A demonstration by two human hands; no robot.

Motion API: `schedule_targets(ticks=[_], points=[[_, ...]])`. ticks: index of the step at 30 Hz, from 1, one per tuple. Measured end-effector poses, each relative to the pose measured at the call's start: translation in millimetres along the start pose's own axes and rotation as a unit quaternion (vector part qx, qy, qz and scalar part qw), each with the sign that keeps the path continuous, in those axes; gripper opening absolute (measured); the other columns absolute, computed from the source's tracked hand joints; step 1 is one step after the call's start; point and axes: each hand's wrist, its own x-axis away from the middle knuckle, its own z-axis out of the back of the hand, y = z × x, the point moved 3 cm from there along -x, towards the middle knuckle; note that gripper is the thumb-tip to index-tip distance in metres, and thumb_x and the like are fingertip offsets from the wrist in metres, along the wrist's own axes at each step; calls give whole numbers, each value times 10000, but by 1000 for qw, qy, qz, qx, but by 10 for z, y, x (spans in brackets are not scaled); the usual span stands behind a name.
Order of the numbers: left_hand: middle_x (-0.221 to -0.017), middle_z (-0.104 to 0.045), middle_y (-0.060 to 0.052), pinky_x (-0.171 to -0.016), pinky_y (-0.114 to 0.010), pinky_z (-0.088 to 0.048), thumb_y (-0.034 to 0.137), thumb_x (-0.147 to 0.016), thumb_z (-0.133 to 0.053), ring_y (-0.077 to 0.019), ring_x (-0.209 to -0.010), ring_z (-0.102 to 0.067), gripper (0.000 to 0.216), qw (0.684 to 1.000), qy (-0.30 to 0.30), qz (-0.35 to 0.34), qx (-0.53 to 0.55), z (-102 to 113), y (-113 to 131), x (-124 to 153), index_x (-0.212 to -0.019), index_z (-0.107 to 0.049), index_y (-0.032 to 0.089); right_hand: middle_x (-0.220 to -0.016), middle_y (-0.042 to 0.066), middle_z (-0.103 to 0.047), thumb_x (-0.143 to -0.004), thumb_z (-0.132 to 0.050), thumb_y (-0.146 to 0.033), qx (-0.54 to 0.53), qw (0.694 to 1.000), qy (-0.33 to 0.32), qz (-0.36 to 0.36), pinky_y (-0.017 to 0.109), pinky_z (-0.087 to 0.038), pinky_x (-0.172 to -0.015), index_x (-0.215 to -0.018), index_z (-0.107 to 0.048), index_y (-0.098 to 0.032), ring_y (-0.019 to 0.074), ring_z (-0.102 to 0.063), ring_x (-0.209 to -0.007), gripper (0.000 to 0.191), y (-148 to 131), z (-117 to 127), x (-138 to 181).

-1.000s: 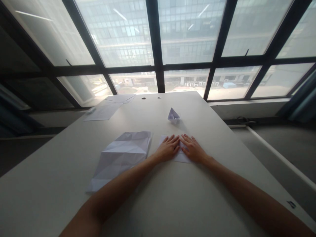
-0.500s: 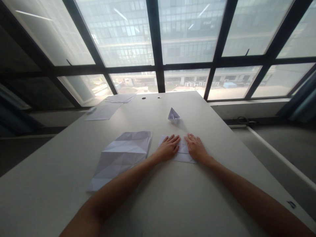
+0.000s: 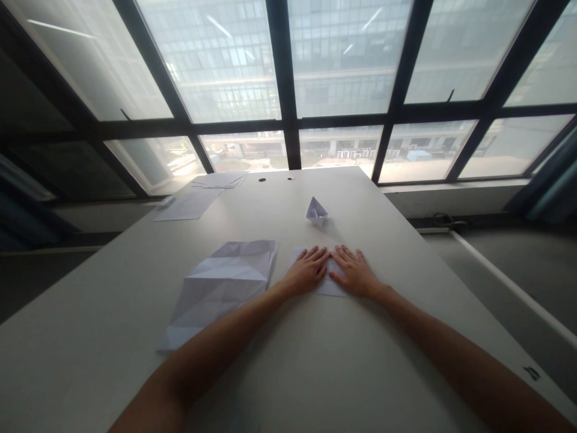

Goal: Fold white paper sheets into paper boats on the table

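Left hand [image 3: 307,272], right hand [image 3: 355,272], palms flat

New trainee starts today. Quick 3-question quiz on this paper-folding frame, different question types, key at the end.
1. True or false: both hands lie flat on the small folded paper, side by side.
2. What lies directly to the left of the left hand? A) creased unfolded sheet B) scissors C) a book
3. Fill in: beyond the right hand, toward the window, a finished paper ____ stands on the table.

Key:
1. True; fingers extended, palms down on it.
2. A, the creased unfolded sheet.
3. Boat; the paper boat is apart from both hands.
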Motion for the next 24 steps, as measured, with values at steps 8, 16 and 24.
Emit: schedule_targets(ticks=[8,16,24], points=[[-1578,-306,-41,-1188,-453,-190,398,-1008,-328,-243,-1470,-230,533,1000,1,-5,1,0,-2,3,-1515,-320,235,-1598,104,-238,-997,-304,-363,-11,1000,3,-6,580,-81,-1168,-1533,-270,-198,245,-168,-1483,562,12,-11,-22],[-1578,-289,-116,-1192,-426,-184,374,-1005,-326,-228,-1472,-230,554,1000,3,12,-7,-34,-25,-18,-1507,-318,140,-1566,99,-327,-992,-340,-252,-32,999,36,-7,593,-137,-1153,-1457,-427,-250,247,-253,-1458,474,34,-12,-29],[-1571,-316,-100,-1194,-418,-185,362,-1011,-312,-215,-1468,-240,528,1000,11,11,-3,-37,-23,-19,-1495,-343,152,-1518,99,-412,-962,-437,-265,-84,990,39,111,601,-164,-1146,-1413,-488,-240,259,-273,-1451,455,-77,79,11]])
